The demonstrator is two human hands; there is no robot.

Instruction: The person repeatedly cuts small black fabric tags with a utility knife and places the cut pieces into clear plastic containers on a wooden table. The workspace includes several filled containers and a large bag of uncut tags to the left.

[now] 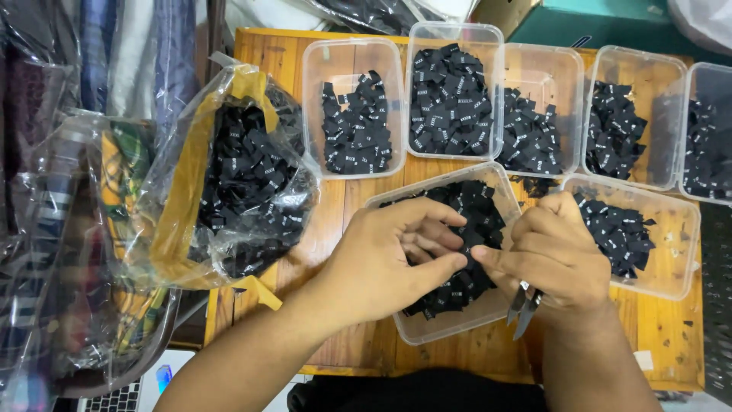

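**Two hands meet over one tub of black labels**

Head view: both hands work above a clear plastic tub [427, 329] that sits tilted on the wooden table [671, 336] and is heaped with small black woven labels [476, 210]. The left hand [381, 259] is curled, its thumb pressed toward the fingers and pinching a label at the fingertips, right over the heap. The right hand [557, 255] closes in from the other side, thumb and forefinger meeting the same spot, so the two hands touch at the pinch. Tucked under the right palm is a pair of small thread snips [524, 307], blades pointing down toward the near table edge; the hand is closed around them.

By the look of it, the step in hand is picking out and separating single labels from the heap. The next move seems to call for a clean grip on one label only, and for keeping the snips clear of the fingers.

Beyond the hands stands a row of similar tubs [353, 114], each part-filled with labels. Just right of the right hand lies another tub [671, 267]. Left of the left hand slumps an open plastic bag [236, 168] of the same labels.
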